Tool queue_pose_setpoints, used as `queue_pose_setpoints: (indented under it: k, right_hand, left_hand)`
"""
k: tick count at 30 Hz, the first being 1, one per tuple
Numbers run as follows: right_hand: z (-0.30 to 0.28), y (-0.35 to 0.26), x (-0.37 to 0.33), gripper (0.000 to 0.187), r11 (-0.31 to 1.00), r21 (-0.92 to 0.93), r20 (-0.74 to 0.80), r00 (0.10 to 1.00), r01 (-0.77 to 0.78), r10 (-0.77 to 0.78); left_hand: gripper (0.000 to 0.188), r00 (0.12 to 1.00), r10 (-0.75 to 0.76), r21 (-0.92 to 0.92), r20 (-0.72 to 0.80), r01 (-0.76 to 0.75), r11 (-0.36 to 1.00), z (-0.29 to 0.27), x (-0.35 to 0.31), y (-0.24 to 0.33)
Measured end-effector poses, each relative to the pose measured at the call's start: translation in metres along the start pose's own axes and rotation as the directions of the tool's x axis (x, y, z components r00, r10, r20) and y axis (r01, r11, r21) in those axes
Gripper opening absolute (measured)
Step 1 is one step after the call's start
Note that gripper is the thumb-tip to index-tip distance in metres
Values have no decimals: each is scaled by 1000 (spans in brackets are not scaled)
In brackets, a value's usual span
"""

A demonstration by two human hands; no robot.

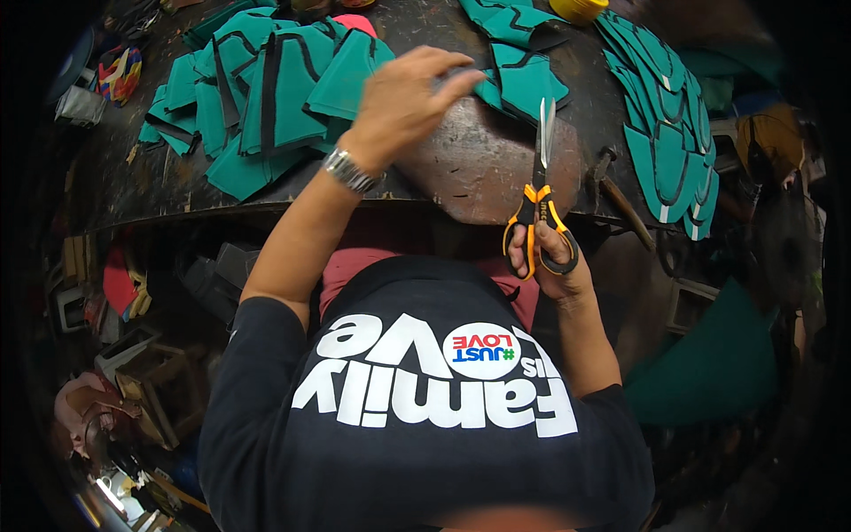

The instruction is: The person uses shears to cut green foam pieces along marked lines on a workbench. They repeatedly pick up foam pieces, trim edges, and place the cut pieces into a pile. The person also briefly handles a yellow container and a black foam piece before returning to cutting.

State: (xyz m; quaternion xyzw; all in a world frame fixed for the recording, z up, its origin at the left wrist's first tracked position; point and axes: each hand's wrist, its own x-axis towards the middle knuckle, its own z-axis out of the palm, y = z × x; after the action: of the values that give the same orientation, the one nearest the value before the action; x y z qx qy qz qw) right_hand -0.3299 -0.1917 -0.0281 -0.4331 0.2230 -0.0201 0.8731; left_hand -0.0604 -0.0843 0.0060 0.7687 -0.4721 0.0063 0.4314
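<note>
My right hand [560, 257] grips a pair of scissors [541, 191] with orange and black handles. Their blades point away from me, parted slightly. My left hand [403, 102], with a metal watch [350, 170] at the wrist, hangs above the bench, somewhat smeared by motion. Its thumb and forefinger are spread, near the edge of teal cut pieces with black trim [527, 82]; I see nothing clearly held. Under and beside that hand lies a worn brown board [483, 168].
A loose heap of teal, black-edged pieces [288, 84] covers the bench's left. Overlapping curved teal pieces [669, 146] lie at the right. A hammer [625, 199] rests by the board. Far back is a yellow object [581, 9]. Teal material [709, 363] hangs lower right.
</note>
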Motion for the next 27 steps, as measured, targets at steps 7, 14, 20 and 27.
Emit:
queue_pose_setpoints:
  k: [7, 14, 20, 27]
  right_hand:
    - [-1, 0, -5, 36, 999, -50, -8, 1000, 8, -9]
    - [-2, 4, -4, 36, 1000, -1, -29, 999, -18, 18]
    - [-7, -1, -10, 39, 998, 7, -81, 995, 55, -54]
    - [-17, 10, -13, 44, 986, -91, 134, 980, -137, 148]
  left_hand:
    - [58, 988, 1, 276, 157, -44, 960, 73, 10, 1]
    - [27, 920, 359, 332, 156, -391, 858, 85, 34, -17]
    - [23, 979, 188, -141, -82, -199, 970, 61, 56, -6]
    - [32, 978, -186, -579, 99, 209, 788, 14, 2, -34]
